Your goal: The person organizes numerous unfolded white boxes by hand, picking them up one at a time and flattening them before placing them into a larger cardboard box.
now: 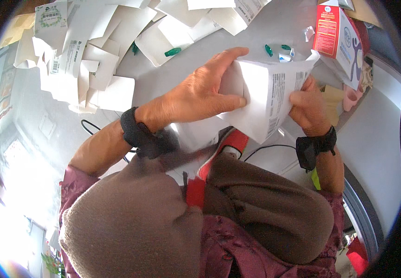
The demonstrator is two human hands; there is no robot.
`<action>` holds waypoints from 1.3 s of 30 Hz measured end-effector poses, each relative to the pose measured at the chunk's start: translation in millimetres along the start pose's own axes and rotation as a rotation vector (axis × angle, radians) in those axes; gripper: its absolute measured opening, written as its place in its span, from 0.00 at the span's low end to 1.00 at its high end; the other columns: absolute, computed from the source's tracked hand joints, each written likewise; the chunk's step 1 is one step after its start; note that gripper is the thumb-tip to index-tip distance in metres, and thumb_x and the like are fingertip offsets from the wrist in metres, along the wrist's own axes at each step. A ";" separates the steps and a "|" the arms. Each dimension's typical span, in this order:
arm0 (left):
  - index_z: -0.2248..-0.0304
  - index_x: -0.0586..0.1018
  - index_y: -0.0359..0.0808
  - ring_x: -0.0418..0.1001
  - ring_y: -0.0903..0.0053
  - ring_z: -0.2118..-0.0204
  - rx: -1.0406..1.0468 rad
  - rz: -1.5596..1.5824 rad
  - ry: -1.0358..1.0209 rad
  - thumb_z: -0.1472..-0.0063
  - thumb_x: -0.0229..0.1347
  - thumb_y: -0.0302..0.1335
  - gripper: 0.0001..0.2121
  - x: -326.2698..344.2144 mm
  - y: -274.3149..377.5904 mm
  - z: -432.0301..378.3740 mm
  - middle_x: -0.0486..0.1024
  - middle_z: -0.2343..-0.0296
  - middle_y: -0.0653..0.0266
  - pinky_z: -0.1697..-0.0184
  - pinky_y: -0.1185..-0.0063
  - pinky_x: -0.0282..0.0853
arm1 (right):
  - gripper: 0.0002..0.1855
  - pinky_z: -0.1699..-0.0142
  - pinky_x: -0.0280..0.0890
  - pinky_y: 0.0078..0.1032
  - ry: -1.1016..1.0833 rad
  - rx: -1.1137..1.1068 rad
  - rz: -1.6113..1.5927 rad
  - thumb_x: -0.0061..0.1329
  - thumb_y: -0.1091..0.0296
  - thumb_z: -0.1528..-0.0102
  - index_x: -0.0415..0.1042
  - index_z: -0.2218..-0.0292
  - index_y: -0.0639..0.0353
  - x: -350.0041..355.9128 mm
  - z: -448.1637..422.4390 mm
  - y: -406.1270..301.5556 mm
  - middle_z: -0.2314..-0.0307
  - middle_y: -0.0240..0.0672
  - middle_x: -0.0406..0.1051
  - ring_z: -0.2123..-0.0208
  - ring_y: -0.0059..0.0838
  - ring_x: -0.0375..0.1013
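Between my two hands is a white printed carton sheet, bent along its creases and bearing small print and a barcode. My left hand grips its left side, the thumb on the near face and the fingers spread over the top edge. At the right edge, my right hand pinches the card between thumb and curled fingers. Another pale sheet lies below my left hand, partly hidden by it. Each wrist wears a black band.
Many opened white cartons are heaped on the grey floor at the left and top. Green crumpled wrappers lie nearby. A red and white box stands at the right. A black cable runs near my red shoe.
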State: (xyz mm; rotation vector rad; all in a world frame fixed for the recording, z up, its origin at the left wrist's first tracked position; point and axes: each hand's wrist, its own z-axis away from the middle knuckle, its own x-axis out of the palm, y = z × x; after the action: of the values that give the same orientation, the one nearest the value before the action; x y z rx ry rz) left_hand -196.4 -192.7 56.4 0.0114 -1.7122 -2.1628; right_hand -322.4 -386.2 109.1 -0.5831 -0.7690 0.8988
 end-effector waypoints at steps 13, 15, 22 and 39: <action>0.49 0.51 0.32 0.64 0.60 0.57 0.072 -0.339 0.002 0.52 0.51 0.23 0.30 4.7 -8.5 3.8 0.64 0.60 0.47 0.56 0.72 0.62 | 0.31 0.57 0.65 0.29 -0.017 0.257 0.016 0.55 0.78 0.62 0.61 0.54 0.61 1.1 21.3 7.7 0.62 0.39 0.68 0.61 0.30 0.68; 0.50 0.52 0.31 0.64 0.57 0.56 0.134 -0.392 0.036 0.53 0.51 0.23 0.30 7.0 -10.8 5.3 0.63 0.60 0.46 0.56 0.72 0.61 | 0.32 0.57 0.65 0.29 -0.016 0.244 0.099 0.56 0.78 0.62 0.60 0.54 0.61 0.8 22.2 7.2 0.62 0.38 0.68 0.61 0.30 0.68; 0.52 0.54 0.29 0.66 0.60 0.62 0.228 -0.403 0.139 0.57 0.52 0.21 0.31 8.0 -8.4 3.1 0.64 0.65 0.48 0.60 0.72 0.63 | 0.34 0.55 0.63 0.33 -0.002 0.234 0.075 0.58 0.74 0.63 0.59 0.54 0.63 -12.0 24.7 18.4 0.60 0.40 0.66 0.59 0.34 0.66; 0.52 0.60 0.36 0.68 0.78 0.66 0.013 0.057 -0.014 0.58 0.61 0.29 0.32 3.7 3.2 7.5 0.68 0.68 0.61 0.65 0.78 0.67 | 0.20 0.54 0.59 0.37 0.010 -0.309 1.430 0.47 0.69 0.61 0.67 0.63 0.65 -42.9 28.7 36.5 0.62 0.43 0.67 0.59 0.43 0.65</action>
State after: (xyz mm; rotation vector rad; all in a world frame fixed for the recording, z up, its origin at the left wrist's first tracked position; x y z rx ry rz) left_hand -200.7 -187.4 62.2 -0.0479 -1.7132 -2.1155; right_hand -379.1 -400.6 85.3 -1.4711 -0.3864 2.0795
